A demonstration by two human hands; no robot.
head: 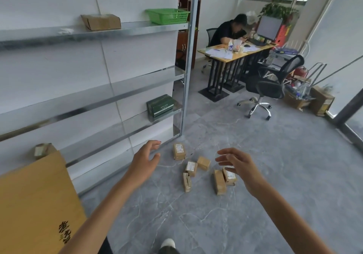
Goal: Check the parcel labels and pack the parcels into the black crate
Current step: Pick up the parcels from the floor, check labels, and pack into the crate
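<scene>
Several small brown cardboard parcels lie scattered on the grey floor ahead of me. One with a white label [179,151] lies farthest. A labelled one [191,168] and a plain one [203,163] sit mid-group, with a narrow one [187,182] nearest. To the right lie a long one [219,182] and a labelled one [229,175], partly behind my right hand [237,164]. My left hand [146,158] hovers left of the group. Both hands are empty with fingers spread, above the floor. No black crate is in view.
A metal shelf rack [117,96] runs along the left wall, holding a cardboard box [101,21], a green basket [168,16] and a green box [160,105]. A large yellow carton [35,204] stands at lower left. A person sits at a desk [231,52]; an office chair [269,88] stands nearby.
</scene>
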